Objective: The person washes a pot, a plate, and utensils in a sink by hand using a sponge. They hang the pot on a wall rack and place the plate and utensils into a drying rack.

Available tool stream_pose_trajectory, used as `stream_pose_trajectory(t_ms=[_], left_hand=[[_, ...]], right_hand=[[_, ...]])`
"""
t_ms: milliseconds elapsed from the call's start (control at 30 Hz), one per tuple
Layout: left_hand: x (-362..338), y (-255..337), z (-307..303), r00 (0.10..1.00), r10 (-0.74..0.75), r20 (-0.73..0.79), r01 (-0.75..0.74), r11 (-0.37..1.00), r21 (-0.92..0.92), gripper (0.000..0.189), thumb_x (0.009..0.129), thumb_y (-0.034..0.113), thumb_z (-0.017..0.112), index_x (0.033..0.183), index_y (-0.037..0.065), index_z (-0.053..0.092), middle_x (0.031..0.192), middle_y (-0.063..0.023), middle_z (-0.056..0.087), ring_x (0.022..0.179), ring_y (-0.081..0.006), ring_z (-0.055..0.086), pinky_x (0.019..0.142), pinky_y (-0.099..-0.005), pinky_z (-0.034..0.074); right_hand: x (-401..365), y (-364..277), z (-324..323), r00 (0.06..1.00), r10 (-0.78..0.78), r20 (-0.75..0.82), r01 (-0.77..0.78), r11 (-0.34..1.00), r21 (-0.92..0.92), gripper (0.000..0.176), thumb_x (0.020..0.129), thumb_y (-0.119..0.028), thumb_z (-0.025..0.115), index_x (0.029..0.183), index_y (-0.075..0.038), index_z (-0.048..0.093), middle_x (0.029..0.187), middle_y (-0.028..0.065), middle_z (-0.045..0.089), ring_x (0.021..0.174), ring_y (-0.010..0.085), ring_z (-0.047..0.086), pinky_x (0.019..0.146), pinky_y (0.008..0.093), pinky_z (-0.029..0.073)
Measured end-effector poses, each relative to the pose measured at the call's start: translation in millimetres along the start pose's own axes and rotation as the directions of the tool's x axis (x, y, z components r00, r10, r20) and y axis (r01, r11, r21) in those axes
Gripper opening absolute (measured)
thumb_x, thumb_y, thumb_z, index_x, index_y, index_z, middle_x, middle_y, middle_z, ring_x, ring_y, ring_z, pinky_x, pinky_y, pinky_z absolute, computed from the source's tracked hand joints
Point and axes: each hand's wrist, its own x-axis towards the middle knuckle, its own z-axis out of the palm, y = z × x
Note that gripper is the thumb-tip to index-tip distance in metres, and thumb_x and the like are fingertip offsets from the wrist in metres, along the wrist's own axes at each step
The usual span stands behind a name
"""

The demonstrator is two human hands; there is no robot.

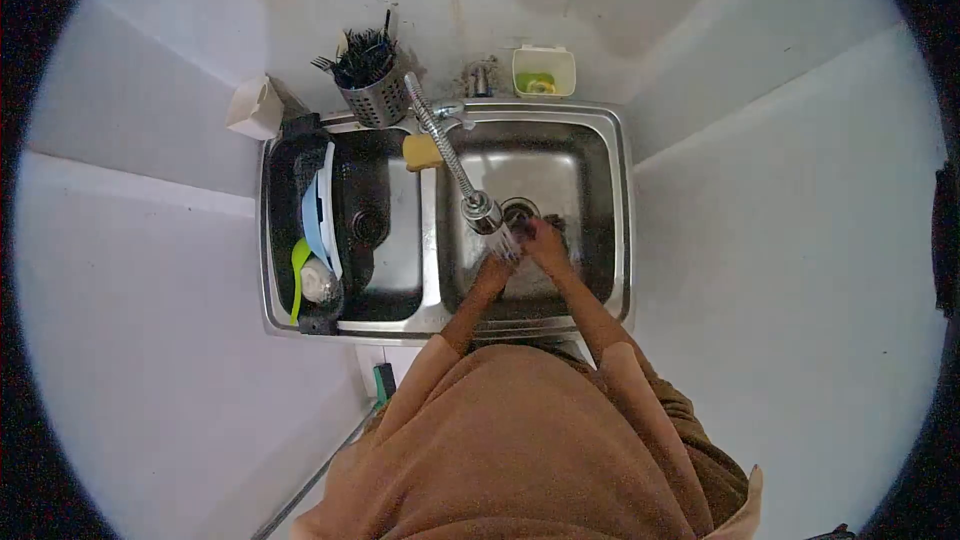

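Both hands are low in the right basin (590, 180) of a steel double sink, under the spray from a faucet head (483, 212) on a coiled spring hose. My left hand (497, 266) is in the stream, its fingers partly hidden by water. Close beside it, my right hand (543, 243) has its fingers curled. Between the two hands is a small dark thing (521, 229), too blurred to name. The drain (519, 208) lies just beyond the fingers, and another dark bit (555, 224) shows right of them.
A yellow sponge (422, 152) rests on the divider. In the left basin, a dark rack (318, 324) holds plates (318, 215) and a lime-green utensil (298, 265). Behind stand a cutlery holder (378, 100), a white container (255, 109) and a white tub (564, 72).
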Motion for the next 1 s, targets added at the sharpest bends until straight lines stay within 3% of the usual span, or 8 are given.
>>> stream_pose_trajectory(t_ms=[100,267,367,467,700,767,967,1000], left_hand=[[7.9,-18.1,-10.8,0.992,0.125,0.003,-0.104,0.806,0.582,0.029,0.082,0.024,0.054,0.097,-0.001,0.056,0.085,-0.0096,0.059,0.079,-0.0184,0.055,0.072,-0.0340,0.042],[-13.2,8.3,-11.7,0.995,-0.037,0.097,0.067,0.942,-0.329,0.022,0.084,0.018,0.051,0.100,0.004,0.057,0.092,-0.0062,0.059,0.082,-0.0214,0.056,0.075,-0.0338,0.043],[-24.0,25.5,-19.3,0.974,0.117,0.196,-0.159,0.963,0.217,0.022,0.085,0.017,0.049,0.102,0.005,0.056,0.093,-0.0049,0.059,0.083,-0.0230,0.055,0.077,-0.0352,0.043],[38.0,-103.0,-13.9,0.996,-0.089,0.014,0.090,0.973,-0.212,0.026,0.087,0.019,0.045,0.106,0.005,0.053,0.094,-0.0063,0.059,0.085,-0.0207,0.056,0.079,-0.0335,0.043],[50.5,-96.8,-30.0,0.961,-0.049,0.273,0.077,0.993,-0.095,0.033,0.091,0.027,0.035,0.109,0.004,0.051,0.108,-0.0113,0.054,0.100,-0.0189,0.050,0.086,-0.0304,0.039],[49.5,-97.9,-21.8,0.968,0.236,0.080,-0.249,0.896,0.369,0.034,0.090,0.030,0.039,0.109,0.004,0.051,0.101,-0.0120,0.056,0.091,-0.0200,0.052,0.085,-0.0310,0.039],[83.9,-150.6,-31.8,0.871,0.001,0.492,-0.452,0.393,0.801,0.030,0.085,0.028,0.049,0.101,0.003,0.051,0.087,-0.0113,0.056,0.079,-0.0237,0.053,0.079,-0.0353,0.041],[57.6,-103.1,-27.2,0.927,-0.068,0.368,-0.216,0.705,0.675,0.030,0.083,0.028,0.051,0.098,0.002,0.051,0.085,-0.0128,0.056,0.078,-0.0250,0.054,0.077,-0.0361,0.042]], right_hand=[[7.5,7.8,1.5,0.972,0.165,0.169,-0.206,0.942,0.265,0.026,0.070,-0.016,0.065,0.092,-0.002,0.060,0.079,0.0115,0.062,0.070,0.0209,0.061,0.064,0.0310,0.048],[-1.8,-21.0,-8.1,0.986,-0.167,0.002,0.166,0.978,0.124,0.024,0.070,-0.014,0.064,0.092,-0.004,0.061,0.082,0.0113,0.062,0.076,0.0219,0.060,0.070,0.0304,0.047],[0.2,-15.3,4.1,0.961,-0.257,-0.103,0.267,0.959,0.097,0.029,0.071,-0.014,0.065,0.098,-0.006,0.059,0.085,0.0115,0.061,0.080,0.0233,0.059,0.073,0.0310,0.046],[-1.2,-28.7,9.5,0.945,-0.300,-0.132,0.317,0.937,0.144,0.039,0.069,-0.015,0.065,0.106,-0.006,0.054,0.094,0.0142,0.060,0.087,0.0268,0.058,0.077,0.0335,0.046],[-9.3,-14.3,16.0,0.928,-0.271,0.255,0.330,0.916,-0.226,0.040,0.075,-0.025,0.058,0.106,-0.001,0.051,0.110,0.0224,0.051,0.100,0.0368,0.050,0.085,0.0430,0.041],[-14.5,-19.5,12.7,0.888,-0.432,0.154,0.459,0.836,-0.300,0.039,0.076,-0.026,0.055,0.106,0.000,0.051,0.110,0.0232,0.051,0.100,0.0375,0.050,0.085,0.0436,0.040],[-15.9,-38.5,6.5,0.928,-0.187,0.323,0.235,0.965,-0.117,0.035,0.075,-0.020,0.053,0.104,-0.001,0.052,0.107,0.0237,0.052,0.098,0.0385,0.051,0.085,0.0437,0.040],[-15.1,-13.5,25.1,0.939,-0.329,0.105,0.343,0.920,-0.190,0.036,0.074,-0.018,0.053,0.105,0.000,0.051,0.105,0.0238,0.053,0.094,0.0388,0.052,0.084,0.0444,0.041]])
